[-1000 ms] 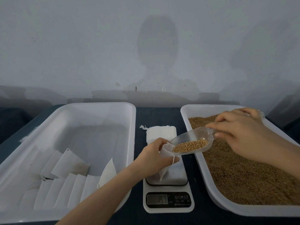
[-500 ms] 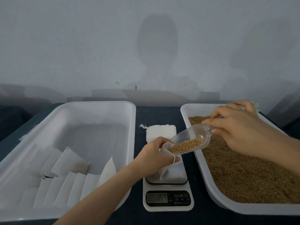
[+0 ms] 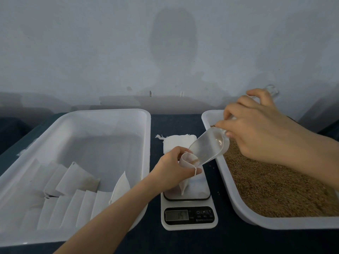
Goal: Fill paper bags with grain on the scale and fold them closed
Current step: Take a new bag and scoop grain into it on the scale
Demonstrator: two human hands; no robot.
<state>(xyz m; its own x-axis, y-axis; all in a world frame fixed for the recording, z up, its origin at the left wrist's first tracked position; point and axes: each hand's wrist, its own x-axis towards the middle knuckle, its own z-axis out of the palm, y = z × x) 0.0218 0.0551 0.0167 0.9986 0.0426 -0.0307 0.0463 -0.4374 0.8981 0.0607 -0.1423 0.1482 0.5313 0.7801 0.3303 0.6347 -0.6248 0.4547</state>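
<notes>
Your right hand [image 3: 256, 129] gripped the scoop [image 3: 207, 145] and had tipped it toward 7 o'clock, so the grain [image 3: 196, 161] mostly went into the paper bag [image 3: 185, 182]. Left hand [image 3: 170, 167] pinched its mouth open.

The scale [image 3: 189, 216] is flanked left by the white tray [image 3: 145, 129] and right by the grain tray [image 3: 226, 174], with stacked bags [image 3: 174, 143] behind and the left hand [image 3: 170, 167], bag [image 3: 184, 186] and scoop [image 3: 207, 145] above its platform; bare table [image 3: 183, 241] lies in front.
</notes>
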